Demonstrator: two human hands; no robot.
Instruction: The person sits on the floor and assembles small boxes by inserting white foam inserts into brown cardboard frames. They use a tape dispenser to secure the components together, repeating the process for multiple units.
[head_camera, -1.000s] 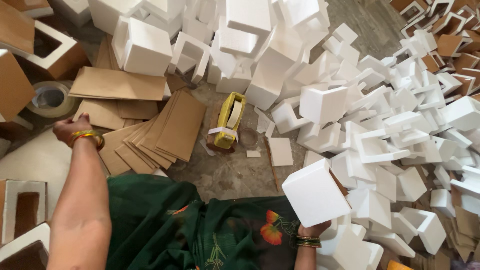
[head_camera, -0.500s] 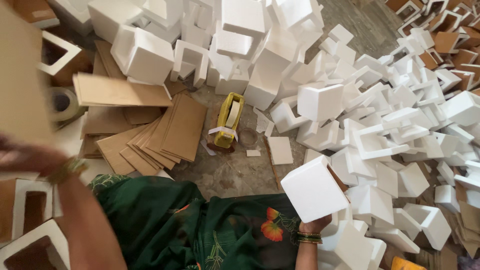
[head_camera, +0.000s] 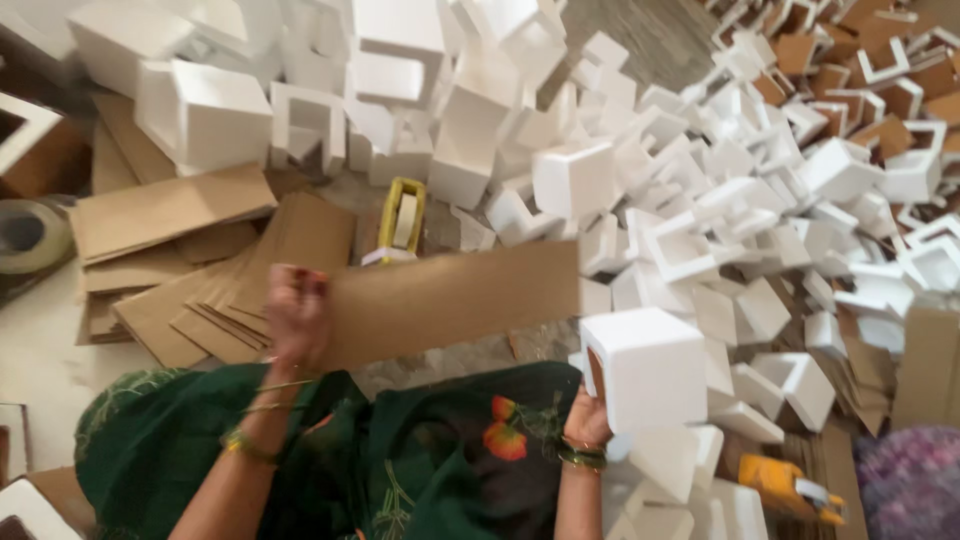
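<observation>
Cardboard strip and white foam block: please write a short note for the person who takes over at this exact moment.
Left hand grips one end of the long brown cardboard strip, held flat across the lap. Right hand holds the white foam block from below, beside the strip's far end; contact unclear. Done: both pieces are picked up. Left: strip is not yet around the block. Yellow tape dispenser lies on the floor ahead; cardboard stack at left.

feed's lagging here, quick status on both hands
Left hand grips long cardboard strip, held level. Right hand holds white foam block. Yellow tape dispenser on floor behind strip.
</observation>
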